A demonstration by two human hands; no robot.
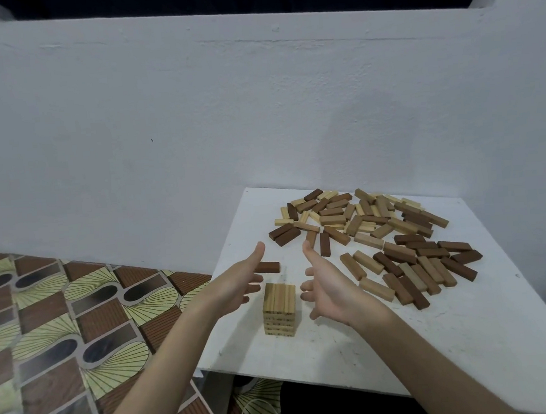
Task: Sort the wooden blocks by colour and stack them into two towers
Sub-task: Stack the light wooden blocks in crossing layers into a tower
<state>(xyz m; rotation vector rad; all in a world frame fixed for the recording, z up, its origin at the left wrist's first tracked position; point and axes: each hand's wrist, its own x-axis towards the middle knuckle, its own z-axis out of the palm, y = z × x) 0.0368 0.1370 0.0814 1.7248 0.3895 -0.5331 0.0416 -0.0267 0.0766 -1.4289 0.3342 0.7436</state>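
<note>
White table [406,343] set against a white wall [192,115]; patterned tile floor [62,321] at 9 o'clock. One pale tower [279,309] stands near the table's left edge. Left hand [238,286] and right hand [329,292] flank it, fingers spread, holding nothing. One dark block [268,267] at 12 o'clock; loose blocks [381,234], uncounted, at 2 o'clock.

White table [406,343], square top w/ scuffs and dark specks, sits against a white wall [160,124]; its back edge meets the wall, front-left corner overhangs the floor. Wall has faint horiz. cracks near the top, dark opening above it. Floor [45,322] left of the table: patterned tiles, brown ribbed rectangles, dark ovals, pale green fan shapes. Thin white cord loop [261,413] lies on the floor below the table's front edge.
</note>
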